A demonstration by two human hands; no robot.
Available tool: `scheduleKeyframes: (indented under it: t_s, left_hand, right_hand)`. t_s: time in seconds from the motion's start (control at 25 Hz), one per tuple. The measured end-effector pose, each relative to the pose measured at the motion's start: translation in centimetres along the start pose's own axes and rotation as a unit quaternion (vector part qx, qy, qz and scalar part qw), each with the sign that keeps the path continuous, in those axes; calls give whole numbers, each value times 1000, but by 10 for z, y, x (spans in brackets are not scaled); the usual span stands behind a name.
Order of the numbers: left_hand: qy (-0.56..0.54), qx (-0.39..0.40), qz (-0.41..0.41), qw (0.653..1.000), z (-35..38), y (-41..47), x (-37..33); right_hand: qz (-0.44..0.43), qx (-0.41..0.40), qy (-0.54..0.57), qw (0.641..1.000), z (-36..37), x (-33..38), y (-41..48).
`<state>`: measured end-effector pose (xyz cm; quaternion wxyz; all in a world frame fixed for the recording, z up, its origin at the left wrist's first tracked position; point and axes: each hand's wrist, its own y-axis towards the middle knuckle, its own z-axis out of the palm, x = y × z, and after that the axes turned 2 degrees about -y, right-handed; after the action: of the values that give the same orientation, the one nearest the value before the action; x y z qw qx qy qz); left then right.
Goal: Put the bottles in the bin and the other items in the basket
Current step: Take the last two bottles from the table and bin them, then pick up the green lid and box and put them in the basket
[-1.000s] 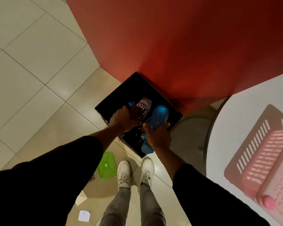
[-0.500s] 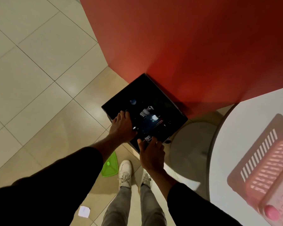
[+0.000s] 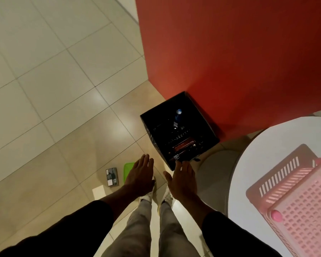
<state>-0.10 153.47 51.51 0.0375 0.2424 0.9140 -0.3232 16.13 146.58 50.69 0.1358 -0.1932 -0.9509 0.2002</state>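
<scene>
A black square bin (image 3: 208, 125) stands on the floor against a red wall. Inside it lie a dark bottle with a red label (image 3: 183, 145) and a bottle with a blue cap (image 3: 178, 114). My left hand (image 3: 140, 175) and my right hand (image 3: 183, 179) hover empty just in front of the bin, fingers straight and spread. A pink plastic basket (image 3: 289, 186) sits on the white round table (image 3: 258, 160) at the right. On the floor left of my feet lie a green lid (image 3: 128, 166), a small dark box (image 3: 112, 176) and a white paper (image 3: 98, 191).
The red wall (image 3: 230, 52) rises right behind the bin. The table's round base (image 3: 215, 169) sits on the floor beside the bin. My white shoes (image 3: 156, 195) stand between the floor items and the base. Pale tiles (image 3: 44, 89) spread to the left.
Both hands let go of the two bottles into the bin and pulled back toward me, now open. The view shifted so more floor and the small dark box show.
</scene>
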Motion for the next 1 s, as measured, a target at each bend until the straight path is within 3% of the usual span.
scheduleKeyframes:
  t_s: [0.24, 0.4, 0.68, 1.0]
  left_hand:
    - [-20, -6, -44, 999, 28, -66, 6]
    - [-65, -34, -121, 990, 47, -109, 22]
    - [-96, -66, -169, 979, 59, -163, 37]
    - [-151, -85, -185, 967, 80, -200, 78]
  right_hand:
    - [-87, 33, -67, 993, -7, 5, -14]
    - [-153, 63, -100, 981, 2, 21, -31]
    - [-240, 81, -100, 962, 10, 57, -57]
    - [-261, 72, -111, 956, 37, 103, -81]
